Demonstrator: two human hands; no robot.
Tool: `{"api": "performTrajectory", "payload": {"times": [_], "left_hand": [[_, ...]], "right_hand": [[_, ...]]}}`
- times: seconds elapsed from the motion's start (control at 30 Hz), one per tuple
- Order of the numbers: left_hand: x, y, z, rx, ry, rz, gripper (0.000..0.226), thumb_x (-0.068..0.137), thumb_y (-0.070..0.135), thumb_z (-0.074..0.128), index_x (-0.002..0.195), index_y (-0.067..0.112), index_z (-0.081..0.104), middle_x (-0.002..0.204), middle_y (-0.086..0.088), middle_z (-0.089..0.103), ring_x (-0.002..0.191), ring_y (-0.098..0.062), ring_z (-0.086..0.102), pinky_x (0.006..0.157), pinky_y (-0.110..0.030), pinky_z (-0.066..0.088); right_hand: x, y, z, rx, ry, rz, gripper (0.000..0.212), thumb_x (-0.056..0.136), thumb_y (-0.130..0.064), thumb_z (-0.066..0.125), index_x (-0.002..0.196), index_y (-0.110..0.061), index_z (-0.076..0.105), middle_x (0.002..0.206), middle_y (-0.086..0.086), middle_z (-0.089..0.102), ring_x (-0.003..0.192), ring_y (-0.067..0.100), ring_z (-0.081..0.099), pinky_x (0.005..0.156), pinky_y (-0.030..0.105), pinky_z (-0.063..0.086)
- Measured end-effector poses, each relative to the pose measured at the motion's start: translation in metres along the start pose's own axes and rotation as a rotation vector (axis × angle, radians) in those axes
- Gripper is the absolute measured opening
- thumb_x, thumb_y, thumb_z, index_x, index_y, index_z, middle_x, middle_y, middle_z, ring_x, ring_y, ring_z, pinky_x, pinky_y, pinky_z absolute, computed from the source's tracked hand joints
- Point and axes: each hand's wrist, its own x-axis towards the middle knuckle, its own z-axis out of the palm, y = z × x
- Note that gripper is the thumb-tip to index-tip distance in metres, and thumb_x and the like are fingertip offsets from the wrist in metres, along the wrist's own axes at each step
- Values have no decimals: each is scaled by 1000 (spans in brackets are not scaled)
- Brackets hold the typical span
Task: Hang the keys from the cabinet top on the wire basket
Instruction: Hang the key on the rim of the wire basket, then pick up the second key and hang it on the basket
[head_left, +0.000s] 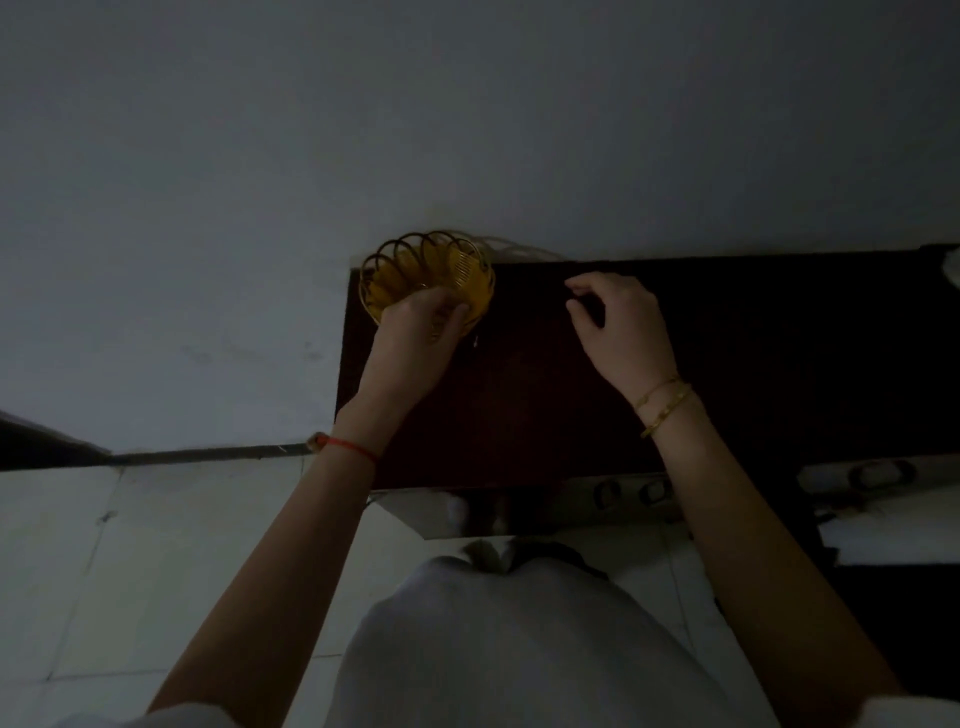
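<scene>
**Left hand at the basket rim, right hand hovering over the dark cabinet top**

The scene is dim. A round yellow wire basket (427, 275) with looped rim wires sits at the far left corner of the dark brown wooden cabinet top (519, 405), against the pale wall (467, 130). The left hand (415, 338), a red string bracelet (349, 446) at its wrist, reaches the basket's near rim with fingers pressed together around something pale; whether that is the keys (441, 327) cannot be told for sure. A small glint shows just below the rim. The right hand (618, 325), wearing gold bracelets (665, 408), hangs over the cabinet top to the right, fingers loosely curled, holding nothing visible.
</scene>
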Motion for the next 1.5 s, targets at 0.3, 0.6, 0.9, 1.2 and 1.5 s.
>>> {"api": "performTrajectory", "payload": {"times": [0.3,0.6,0.9,1.2,1.5], "left_hand": [[-13,30,32,8,-87,100,21,95,23,55,105,11,70,100,-2,72,88,-7,63,75,-10,45],[-20,78,87,7,-117,24,22,96,18,52,109,12,68,104,-3,72,92,-8,65,73,-8,43],[-28,131,146,45,-26,-155,17,90,18,60,105,17,68,98,1,70,83,-7,64,67,-14,47],[-37,155,201,113,-43,-357,14,84,21,66,98,17,69,88,2,70,79,-12,65,66,-28,55],[-32,165,248,203,-111,-509,21,80,33,70,91,16,66,86,-1,71,76,-18,67,62,-32,55]], "right_hand": [[-49,46,-22,0,-5,138,26,94,-20,53,117,-14,62,115,5,66,112,19,55,92,25,43],[-54,99,-59,15,-34,133,26,92,-20,55,117,-14,62,115,5,65,112,17,55,86,21,38],[-32,160,-93,46,-107,-5,25,91,-21,57,114,-14,63,113,4,66,111,18,56,88,22,42],[-19,202,-86,89,-257,-68,22,90,-18,59,111,-14,64,110,3,66,107,16,58,89,29,52],[-4,210,-61,145,-363,-12,19,87,-14,63,106,-15,67,103,3,68,92,14,64,80,26,55]]}}
